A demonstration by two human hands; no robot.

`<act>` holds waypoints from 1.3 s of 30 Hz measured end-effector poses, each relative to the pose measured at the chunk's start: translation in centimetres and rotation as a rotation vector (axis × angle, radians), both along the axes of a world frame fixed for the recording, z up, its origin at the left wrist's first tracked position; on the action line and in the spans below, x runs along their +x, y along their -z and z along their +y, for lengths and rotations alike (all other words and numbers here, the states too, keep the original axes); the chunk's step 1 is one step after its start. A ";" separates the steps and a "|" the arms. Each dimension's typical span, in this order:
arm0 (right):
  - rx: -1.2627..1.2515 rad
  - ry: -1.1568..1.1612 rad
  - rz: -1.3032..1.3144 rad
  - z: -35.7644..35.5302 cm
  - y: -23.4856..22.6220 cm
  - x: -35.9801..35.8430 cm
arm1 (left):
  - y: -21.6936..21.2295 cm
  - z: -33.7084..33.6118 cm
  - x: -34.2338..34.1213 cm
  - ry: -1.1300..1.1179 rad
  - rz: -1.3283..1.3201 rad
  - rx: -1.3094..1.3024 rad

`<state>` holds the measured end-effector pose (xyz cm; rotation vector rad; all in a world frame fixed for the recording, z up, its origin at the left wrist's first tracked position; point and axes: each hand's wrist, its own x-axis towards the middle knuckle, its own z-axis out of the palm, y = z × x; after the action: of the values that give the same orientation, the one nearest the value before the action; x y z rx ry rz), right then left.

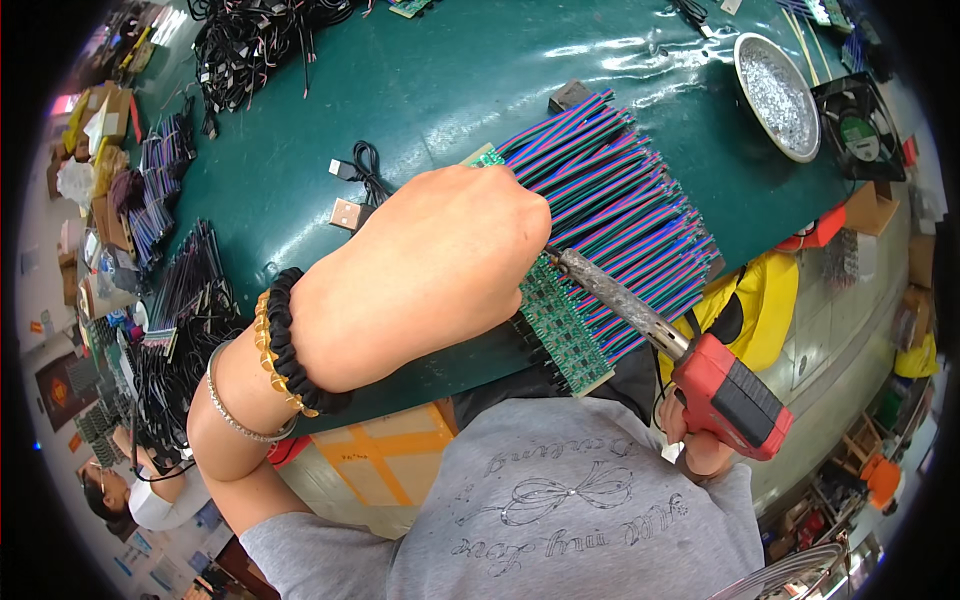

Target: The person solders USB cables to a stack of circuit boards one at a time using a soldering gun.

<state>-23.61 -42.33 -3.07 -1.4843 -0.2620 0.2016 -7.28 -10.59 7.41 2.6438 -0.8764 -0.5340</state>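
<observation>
My left hand point(430, 265) is closed above the green circuit board panel point(560, 325); its fingertips and whatever they hold are hidden underneath. Rows of blue, pink and black wires point(620, 220) fan out from the panel toward the right. A soldering iron point(735, 400) with a red and black handle is gripped in my right hand point(690, 440), mostly hidden behind that handle. Its tip end reaches the panel right beside my left hand. Just past my left wrist, a black cable with USB plugs point(347, 213) lies on the green mat.
A metal bowl of silvery bits point(778, 98) and a black fan point(860, 130) stand at the far right. Bundled black cables point(250, 45) lie at the far left. A dark block point(570, 95) sits behind the wires. Another person point(150, 490) is at lower left.
</observation>
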 end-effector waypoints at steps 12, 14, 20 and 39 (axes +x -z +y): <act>0.070 0.133 0.146 3.7 -3.3 2.3 | -0.3 -0.1 -0.5 0.014 0.019 -0.029; 0.081 0.136 0.134 4.0 -3.3 2.4 | 0.2 -0.1 -1.6 -0.032 -0.092 -0.052; 0.030 0.125 0.159 3.5 -3.9 1.9 | 1.9 1.3 -4.6 -0.216 -0.079 -0.177; 0.273 0.203 0.054 1.5 -0.5 3.4 | 5.2 15.5 6.1 -1.070 -0.851 -0.070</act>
<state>-20.17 -40.84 -2.54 -1.2227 -0.0894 0.0394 -1.22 4.86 2.18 2.7273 0.4470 0.8862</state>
